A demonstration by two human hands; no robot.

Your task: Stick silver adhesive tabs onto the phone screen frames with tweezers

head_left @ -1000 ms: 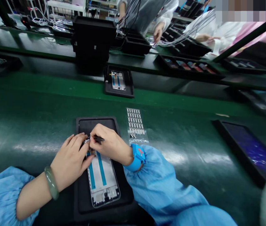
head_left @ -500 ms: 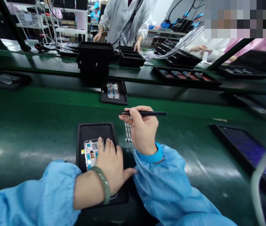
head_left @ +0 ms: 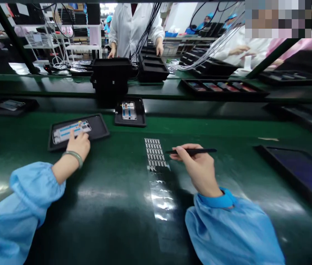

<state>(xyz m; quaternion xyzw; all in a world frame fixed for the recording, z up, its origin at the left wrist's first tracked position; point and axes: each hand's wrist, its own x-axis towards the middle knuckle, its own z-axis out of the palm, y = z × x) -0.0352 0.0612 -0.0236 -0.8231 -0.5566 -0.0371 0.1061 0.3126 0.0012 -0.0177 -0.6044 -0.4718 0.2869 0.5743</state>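
"Where is the phone frame (head_left: 62, 134)?"
"In its black tray (head_left: 97, 127), at my left, perhaps for protection. My left hand (head_left: 79, 148) is over its near edge; gripping or not, I cannot tell."
"And your right hand (head_left: 200, 166)?"
"It pinches tweezers (head_left: 204, 150) beside the sticker sheet (head_left: 153, 151), probably for fine control."

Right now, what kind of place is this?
It looks like a factory workshop, probably for phones. A phone-like frame lies in a black tray on a green work surface, the right hand holds a slim black tool, and a white-coated person stands opposite.
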